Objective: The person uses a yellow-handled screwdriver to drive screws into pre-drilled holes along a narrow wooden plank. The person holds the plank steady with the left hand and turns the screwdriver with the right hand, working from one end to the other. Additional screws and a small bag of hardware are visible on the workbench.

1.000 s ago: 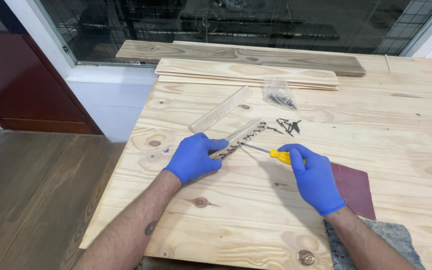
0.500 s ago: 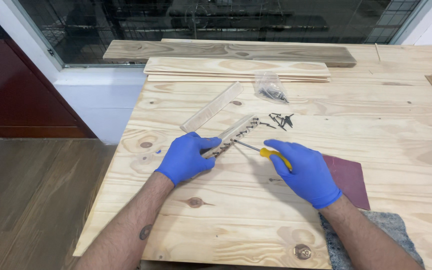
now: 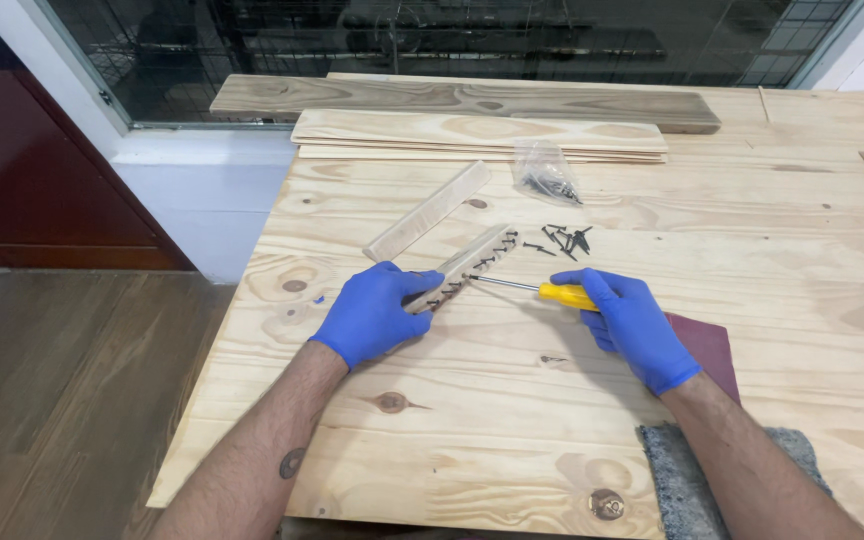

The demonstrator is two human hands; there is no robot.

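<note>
While my left hand (image 3: 372,312) pins the wood strip (image 3: 464,265) and my right hand (image 3: 632,325) grips the screwdriver (image 3: 532,290), a slip could jab my fingers. I reckon the thin strip might split too.

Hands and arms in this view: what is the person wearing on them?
Both the left hand and the right hand wear snug, bright blue disposable gloves that end at the wrists. Above the gloves the forearms are bare, with no sleeves, watch or bands in view. The left forearm shows a small dark mark, perhaps a tattoo.
</note>
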